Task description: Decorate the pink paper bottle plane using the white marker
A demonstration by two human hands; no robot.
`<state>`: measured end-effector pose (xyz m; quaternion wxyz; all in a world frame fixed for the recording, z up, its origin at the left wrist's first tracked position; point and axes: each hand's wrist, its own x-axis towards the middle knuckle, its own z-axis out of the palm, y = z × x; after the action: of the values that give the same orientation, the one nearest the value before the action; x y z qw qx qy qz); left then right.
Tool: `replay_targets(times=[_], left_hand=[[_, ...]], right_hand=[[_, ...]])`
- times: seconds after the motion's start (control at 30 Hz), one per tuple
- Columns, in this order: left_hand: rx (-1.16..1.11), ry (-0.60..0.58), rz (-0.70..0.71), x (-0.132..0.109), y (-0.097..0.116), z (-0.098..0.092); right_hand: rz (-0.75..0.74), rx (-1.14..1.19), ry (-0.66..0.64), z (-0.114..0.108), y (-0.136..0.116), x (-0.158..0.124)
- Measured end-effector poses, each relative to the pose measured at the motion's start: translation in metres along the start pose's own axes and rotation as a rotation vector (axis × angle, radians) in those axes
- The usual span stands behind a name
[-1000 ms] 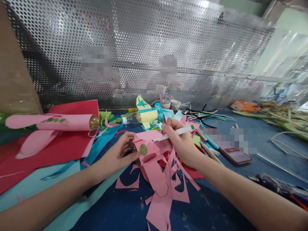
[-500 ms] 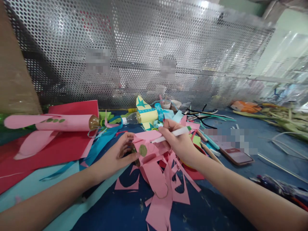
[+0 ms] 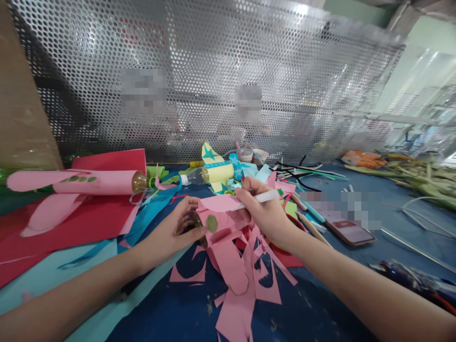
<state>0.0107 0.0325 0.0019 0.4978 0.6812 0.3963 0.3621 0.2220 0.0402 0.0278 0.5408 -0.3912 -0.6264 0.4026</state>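
My left hand (image 3: 183, 223) is closed around the brown end of a bottle wrapped in pink paper (image 3: 230, 221). One filled green dot shows on the paper, with fainter circle outlines beside it. Between the fingers of my right hand (image 3: 265, 206) is a white marker (image 3: 265, 196) with a green end. It slants left over the wrapped bottle, and its tip is hard to make out against the paper. Pink paper scraps (image 3: 235, 275) with curved cuts lie below the bottle.
To the left, a pink bottle plane (image 3: 103, 182) rests on red paper (image 3: 117, 209). Behind my hands lies a yellow bottle plane (image 3: 219, 173) with blue stars. A phone (image 3: 349, 228) lies on the right. A perforated metal panel (image 3: 206, 61) rises behind the table, with people beyond.
The marker has shifted slightly to the right and down in my right hand. My left hand and the wrapped bottle stay nearly in place.
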Motion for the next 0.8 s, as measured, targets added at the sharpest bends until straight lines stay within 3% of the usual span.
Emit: replay_targets(times=[0.8], left_hand=[[0.014, -0.002, 0.008, -0.0004, -0.003, -0.0006]], right_hand=[[0.035, 0.041, 0.0, -0.0012, -0.0016, 0.0006]])
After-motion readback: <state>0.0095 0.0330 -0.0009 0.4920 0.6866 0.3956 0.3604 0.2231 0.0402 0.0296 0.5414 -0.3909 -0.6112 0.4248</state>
